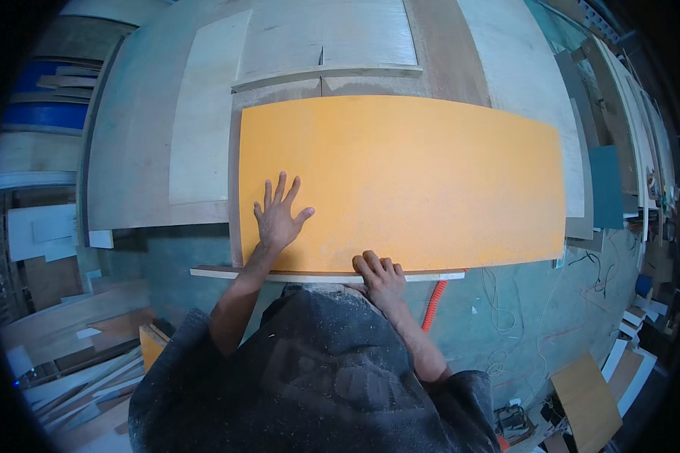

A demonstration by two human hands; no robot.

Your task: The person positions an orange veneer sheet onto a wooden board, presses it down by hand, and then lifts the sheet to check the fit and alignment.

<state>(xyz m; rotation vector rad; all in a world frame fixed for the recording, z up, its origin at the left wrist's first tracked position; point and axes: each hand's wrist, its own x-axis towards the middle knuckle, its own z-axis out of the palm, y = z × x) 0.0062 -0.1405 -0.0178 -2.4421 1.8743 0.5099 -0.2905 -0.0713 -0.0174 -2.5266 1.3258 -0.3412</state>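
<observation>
A large orange-yellow board (415,174) lies flat on the worktable in front of me. My left hand (279,220) rests on its left part, palm down with the fingers spread. At the near edge, my right hand (380,278) is closed over the board, fingers curled on top and the thumb mostly hidden. A long pale wooden strip (227,272) runs along that near edge, sticking out past the board on the left. Whether my right hand also touches the strip, I cannot tell. Pale dust speckles the board's right and near parts.
Behind the board, a thin wooden batten (325,75) lies across the pale sheets on the table (143,151). A red coiled hose (434,306) hangs beside my right arm. Loose cables (499,309) trail over the floor at right. Offcuts (91,377) pile up at lower left.
</observation>
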